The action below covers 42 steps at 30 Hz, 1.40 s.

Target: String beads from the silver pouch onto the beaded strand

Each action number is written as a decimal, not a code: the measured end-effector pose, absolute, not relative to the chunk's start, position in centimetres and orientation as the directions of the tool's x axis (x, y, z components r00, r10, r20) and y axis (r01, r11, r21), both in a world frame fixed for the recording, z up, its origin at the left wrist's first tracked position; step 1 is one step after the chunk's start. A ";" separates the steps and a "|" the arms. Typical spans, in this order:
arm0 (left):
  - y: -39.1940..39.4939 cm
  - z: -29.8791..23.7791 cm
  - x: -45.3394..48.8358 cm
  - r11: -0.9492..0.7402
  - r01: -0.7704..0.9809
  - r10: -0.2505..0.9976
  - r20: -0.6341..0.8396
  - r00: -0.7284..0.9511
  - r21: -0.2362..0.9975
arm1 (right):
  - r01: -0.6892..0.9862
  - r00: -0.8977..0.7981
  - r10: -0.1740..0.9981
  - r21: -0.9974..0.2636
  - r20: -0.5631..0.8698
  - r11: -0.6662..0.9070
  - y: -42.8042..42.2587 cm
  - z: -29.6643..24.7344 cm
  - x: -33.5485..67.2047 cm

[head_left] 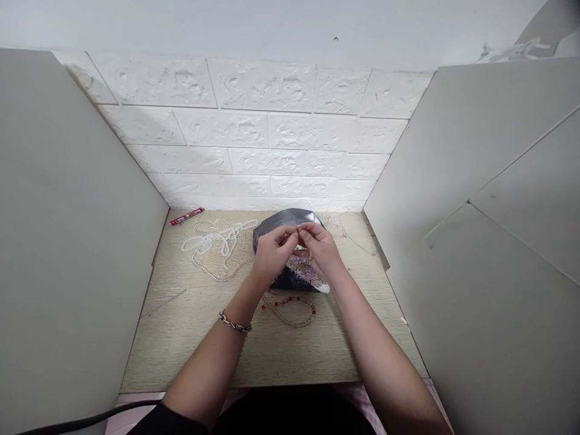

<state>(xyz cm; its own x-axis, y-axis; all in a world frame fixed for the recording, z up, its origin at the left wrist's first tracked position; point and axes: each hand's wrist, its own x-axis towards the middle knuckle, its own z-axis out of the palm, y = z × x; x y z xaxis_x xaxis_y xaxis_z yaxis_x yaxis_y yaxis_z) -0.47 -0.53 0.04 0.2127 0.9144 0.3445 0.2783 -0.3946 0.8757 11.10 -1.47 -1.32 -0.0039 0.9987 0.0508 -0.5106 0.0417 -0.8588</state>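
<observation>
On the far half of the table [194, 356], the left hand [273, 251] and right hand [322, 246] meet above a dark bag [290, 217], thumbs and fingers closed in a pinch on what seems a tiny piece [298, 230], too small to make out. Below them a clear packet [307, 269] of mixed loose beads lies on the bag; plenty show, so the supply looks far from used up. Between the bag and the near edge lies a strand [296, 325] of pale and red beads, curved into a loop. A good length of it is already beaded; I would judge it partway along, its ends not looking joined, though whether it runs to the fingers cannot be told. Left of the bag, toward the far left corner, lie white strings [226, 238] and a cream strand [217, 278], both beaded for much of their length, with a red strip [187, 217] right by that corner. A thin rod [170, 302] lies by the left edge, and a fine chain [357, 241] near the far right corner. Beyond the far edge rises a white brick-patterned wall [244, 127]; a left panel [67, 229] and a right panel [475, 302] flank the side edges, and a black cable [90, 417] passes outside the near left corner.
</observation>
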 end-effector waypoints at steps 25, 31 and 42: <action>-0.2 0.8 -0.8 -0.247 0.160 0.908 0.171 0.383 0.956 | -0.264 -0.188 0.981 -0.964 0.048 -0.004 -1.4 -1.0 13.5; 0.0 0.8 -1.1 -0.284 0.269 0.906 0.167 0.388 0.920 | -0.115 -0.149 0.988 -0.993 0.041 0.024 -1.5 -0.6 13.7; 0.4 0.7 -1.6 -0.269 0.351 0.899 0.103 0.425 0.897 | 0.423 -0.072 0.961 -0.865 0.266 0.271 -1.8 -0.5 14.0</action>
<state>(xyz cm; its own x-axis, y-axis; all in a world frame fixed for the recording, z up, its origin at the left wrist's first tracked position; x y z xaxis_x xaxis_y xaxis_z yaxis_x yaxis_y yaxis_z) -1.55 0.42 0.67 0.4254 0.8991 0.1030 0.3508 -0.2687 0.8971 13.99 -1.81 -0.51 -0.0718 0.9612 0.2665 0.4231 0.2713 -0.8645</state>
